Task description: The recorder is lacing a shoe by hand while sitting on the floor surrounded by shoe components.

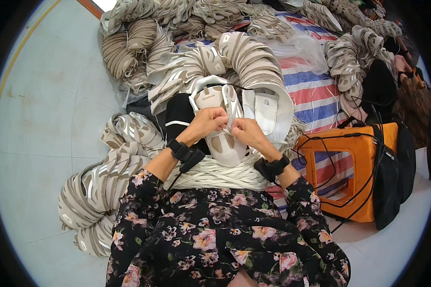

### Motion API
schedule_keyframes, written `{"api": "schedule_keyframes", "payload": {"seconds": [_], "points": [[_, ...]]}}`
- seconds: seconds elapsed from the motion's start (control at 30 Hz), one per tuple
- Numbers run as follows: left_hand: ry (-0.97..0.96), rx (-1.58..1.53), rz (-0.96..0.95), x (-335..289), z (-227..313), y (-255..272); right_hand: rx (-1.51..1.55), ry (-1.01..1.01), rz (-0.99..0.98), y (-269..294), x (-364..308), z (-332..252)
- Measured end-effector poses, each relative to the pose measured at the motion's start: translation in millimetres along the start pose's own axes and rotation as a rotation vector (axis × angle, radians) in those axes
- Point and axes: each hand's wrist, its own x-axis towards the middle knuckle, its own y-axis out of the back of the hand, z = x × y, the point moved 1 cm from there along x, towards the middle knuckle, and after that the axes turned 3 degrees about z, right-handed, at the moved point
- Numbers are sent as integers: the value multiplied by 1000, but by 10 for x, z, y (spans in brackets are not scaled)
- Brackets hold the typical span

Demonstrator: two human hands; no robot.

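A beige and white shoe upper (227, 152) lies over my lap, toe toward me, its tongue (209, 98) showing at the far end. My left hand (209, 122) is closed in a pinch over the lacing area. Close beside it, my right hand (249, 133) pinches from the other side. A pale shoelace (230, 122) runs between the fingertips of both hands; its ends are hidden. Below the shoe upper, a thick bundle of off-white shoelaces (210, 178) spreads across my lap. Touching the upper on the right is a curved stack of nested uppers (254, 60).
More stacked uppers (93, 191) lie at the left and along the back. A striped plastic sheet (316, 95) covers the floor. At right stands an orange plastic stool (337, 210) with a black bag (388, 186) and loose cables. Another person's hand (403, 66) shows at the far right.
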Motion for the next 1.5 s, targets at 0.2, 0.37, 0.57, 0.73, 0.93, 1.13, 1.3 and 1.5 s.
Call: {"api": "schedule_keyframes", "payload": {"seconds": [0.2, 0.37, 0.57, 0.73, 0.93, 1.13, 1.3, 1.5], "points": [[-92, 36, 41, 46, -40, -25, 286, -224, -177, 16, 19, 15], [-135, 185, 54, 74, -77, -36, 59, -47, -29, -27, 53, -15], [-46, 41, 14, 22, -18, -26, 300, -274, -176, 27, 1, 64], [-44, 14, 60, 23, -14, -29, 99, -142, -77, -33, 0, 22], [-188, 102, 102, 40, -130, -79, -285, 129, 191, -141, 9, -109], [-137, 165, 111, 16, -104, -34, 403, -377, -124, 41, -44, 3], [-126, 61, 81, 21, -65, -44, 230, -215, -169, 39, 37, -27], [-106, -302, 389, 52, -37, -4, -446, 338, 57, 201, 80, -217]]}}
